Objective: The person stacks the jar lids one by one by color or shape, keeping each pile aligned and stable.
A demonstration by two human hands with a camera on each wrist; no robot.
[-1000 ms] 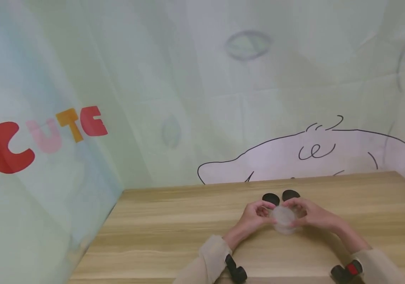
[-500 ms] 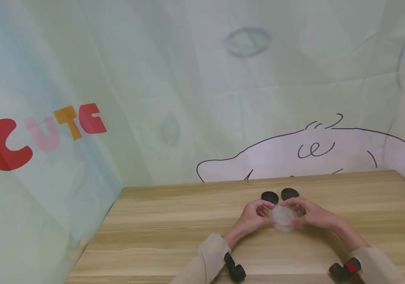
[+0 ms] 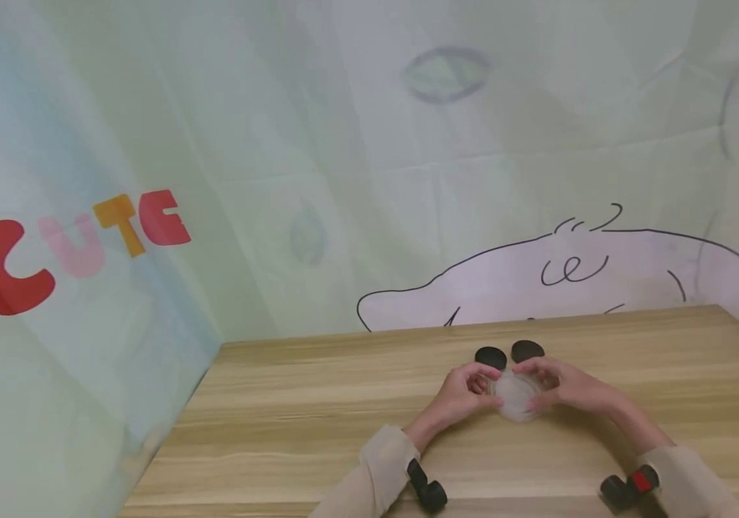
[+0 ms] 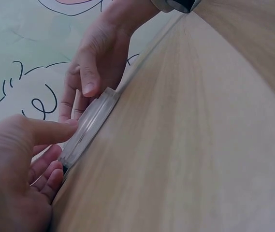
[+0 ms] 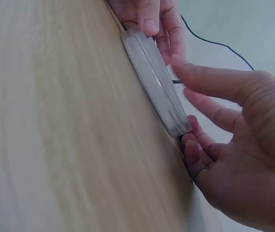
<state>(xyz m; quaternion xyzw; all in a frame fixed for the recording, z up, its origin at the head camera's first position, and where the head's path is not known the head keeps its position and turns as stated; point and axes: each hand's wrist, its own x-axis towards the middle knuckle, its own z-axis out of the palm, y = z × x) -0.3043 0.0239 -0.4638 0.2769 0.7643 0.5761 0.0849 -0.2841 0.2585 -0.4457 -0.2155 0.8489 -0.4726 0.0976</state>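
Observation:
A shallow, clear round plastic dish lies low at the wooden table's surface, between both hands. Seen edge-on in the left wrist view, the dish has layered rims, like one shallow piece over another. My left hand grips its left side, thumb at the top rim and curled fingers beside the edge. On the opposite side, my right hand holds the rim with bent fingers and thumb. In the right wrist view, the fingertips of my right hand sit at the dish's near end. Part of the rim is hidden by fingers.
Two black discs, one left and one right, lie just beyond the dish on the wooden table. A printed cloth backdrop rises behind the table. Black devices are strapped at both wrists.
Two offset round outlines of the clear dish now line up more closely, and it looks less blurred. Both hands stay around it. The head view has shifted slightly.

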